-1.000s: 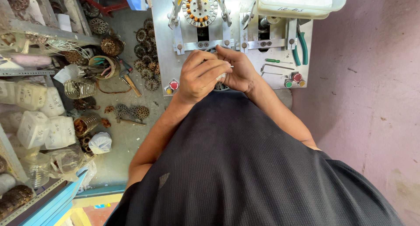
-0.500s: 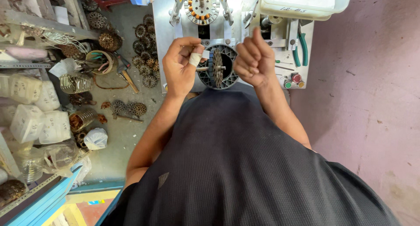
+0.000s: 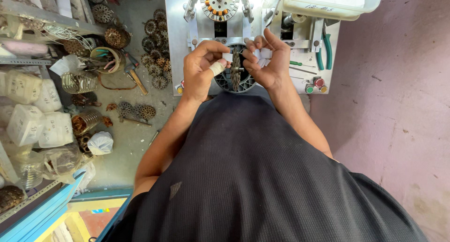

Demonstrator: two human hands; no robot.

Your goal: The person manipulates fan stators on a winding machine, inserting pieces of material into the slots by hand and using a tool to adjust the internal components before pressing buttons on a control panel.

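Note:
A dark round stator core point(image 3: 236, 69) is held edge-on between both hands, above a round fixture point(image 3: 225, 82) on the metal machine table point(image 3: 180, 45). My left hand point(image 3: 201, 68), with a bandaged finger, pinches a small white insulation slip at the core's left face. My right hand point(image 3: 268, 59) steadies the core from the right and holds several white paper slips point(image 3: 263, 58) in its fingers. A wound stator with orange slots point(image 3: 219, 0) sits on the machine further back.
A white plastic tray point(image 3: 328, 0) rests on the machine's right side above green-handled pliers point(image 3: 323, 50) and red and green buttons point(image 3: 315, 85). Several loose stator cores point(image 3: 157, 59) lie on the floor at left. Shelves point(image 3: 33, 106) hold plastic boxes and bags.
The hands were clasped together over the fixture, then parted. The core now stands edge-on between them, with my left fingers at its face.

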